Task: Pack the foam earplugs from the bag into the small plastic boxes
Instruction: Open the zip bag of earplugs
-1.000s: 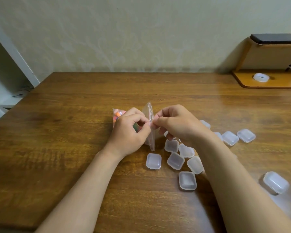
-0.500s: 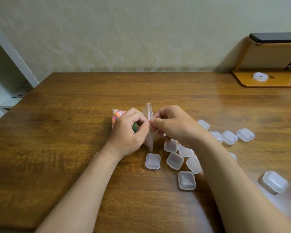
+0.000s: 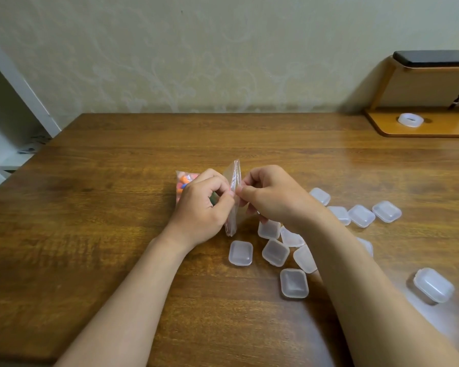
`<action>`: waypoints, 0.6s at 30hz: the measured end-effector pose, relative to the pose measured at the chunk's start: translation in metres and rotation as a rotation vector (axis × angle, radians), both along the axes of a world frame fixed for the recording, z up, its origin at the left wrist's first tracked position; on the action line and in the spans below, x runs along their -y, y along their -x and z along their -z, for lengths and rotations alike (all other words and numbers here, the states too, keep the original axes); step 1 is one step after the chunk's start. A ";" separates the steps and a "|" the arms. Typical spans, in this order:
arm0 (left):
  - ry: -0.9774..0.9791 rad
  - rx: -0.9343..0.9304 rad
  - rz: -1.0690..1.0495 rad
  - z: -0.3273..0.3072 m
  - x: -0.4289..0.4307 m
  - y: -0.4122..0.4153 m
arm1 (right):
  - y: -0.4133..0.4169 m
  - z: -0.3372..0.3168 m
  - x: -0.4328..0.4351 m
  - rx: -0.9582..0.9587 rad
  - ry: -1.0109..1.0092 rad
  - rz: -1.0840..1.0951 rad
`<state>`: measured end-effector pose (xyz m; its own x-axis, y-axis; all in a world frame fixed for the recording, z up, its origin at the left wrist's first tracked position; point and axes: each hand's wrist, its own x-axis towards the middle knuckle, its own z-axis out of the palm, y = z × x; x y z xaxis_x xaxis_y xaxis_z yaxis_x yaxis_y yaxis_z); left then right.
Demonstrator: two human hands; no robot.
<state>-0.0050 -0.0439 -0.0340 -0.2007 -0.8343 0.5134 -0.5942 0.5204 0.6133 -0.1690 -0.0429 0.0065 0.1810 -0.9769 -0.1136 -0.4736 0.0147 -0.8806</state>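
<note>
Since a second ago almost nothing has moved: both hands stay at the same spot near the middle of the counter, and the bag between them stands a little more upright. The left hand (image 3: 200, 207) is closed in a pinch on one side of the clear plastic bag's (image 3: 233, 197) top edge, and the right hand (image 3: 273, 196) is closed in a pinch on the other side, thumb against fingers. The bag stands on its edge, and its lower part with the colourful foam earplugs (image 3: 184, 181) shows behind the left hand, toward the far edge. The small plastic boxes (image 3: 275, 252) lie scattered on the counter (image 3: 90, 207) on the right side of the bag, several under the right forearm, all with lids shut. One box (image 3: 433, 285) lies apart near the right edge. At the far right corner stands a wooden shelf (image 3: 421, 125) with a white ring (image 3: 410, 120) on it.
</note>
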 end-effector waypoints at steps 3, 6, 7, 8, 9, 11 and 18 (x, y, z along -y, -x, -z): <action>0.034 -0.020 -0.008 0.000 0.001 0.001 | -0.003 0.000 0.000 -0.035 0.007 0.009; 0.058 -0.047 0.010 0.002 0.002 0.003 | -0.006 -0.001 0.000 -0.067 0.014 0.022; 0.050 -0.080 0.003 0.002 0.003 0.001 | -0.006 0.000 0.000 -0.103 0.028 0.044; 0.044 -0.135 -0.022 0.001 0.005 -0.002 | -0.004 0.000 0.001 -0.166 0.053 0.082; 0.056 -0.193 -0.063 0.001 0.008 -0.008 | 0.000 0.000 0.003 -0.241 0.078 0.127; 0.088 -0.243 -0.143 0.001 0.014 -0.017 | 0.007 0.001 0.005 -0.326 0.102 0.197; 0.082 -0.226 -0.134 0.004 0.013 -0.017 | 0.012 0.003 0.008 -0.396 0.158 0.224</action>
<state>0.0119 -0.0565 -0.0378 0.0361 -0.7997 0.5993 -0.5141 0.4994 0.6973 -0.1812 -0.0507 0.0031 -0.0635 -0.9978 0.0213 -0.7735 0.0357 -0.6327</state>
